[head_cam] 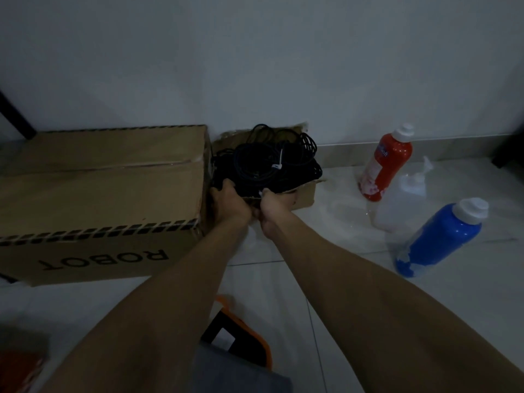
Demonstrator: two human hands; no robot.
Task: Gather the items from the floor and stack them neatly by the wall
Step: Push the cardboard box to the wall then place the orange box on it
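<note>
Dim room, pale tiled floor meeting a plain wall at the far edge. Large cardboard box marked ROBOT lies closed by the wall, left side. Just right of it, touching or nearly so, a small open carton heaped w/ black coiled cables — coils stand above the rim, one white tie visible.

Left hand curled on the carton's near-left edge, fingers reaching into the cables. Right hand pinches the near rim, thumb side up; exact finger hold partly hidden by the rim. Both hands grip the carton, which sits close to the wall already.

Still loose on the floor, right of the carton: red bottle tilted, blue bottle lying toward the near-right, clear plastic bottle between them. Orange-edged dark item near bottom centre, under the arms.

Risks (judgement):
- carton wall looks torn/soft; pulling by the rim could rip it & dump the cables
- overfilled coils could spill over the far edge if the carton tips
- shoving right could knock the red bottle — it looks poorly balanced
- low light — a snagged loop is easy to miss
</note>
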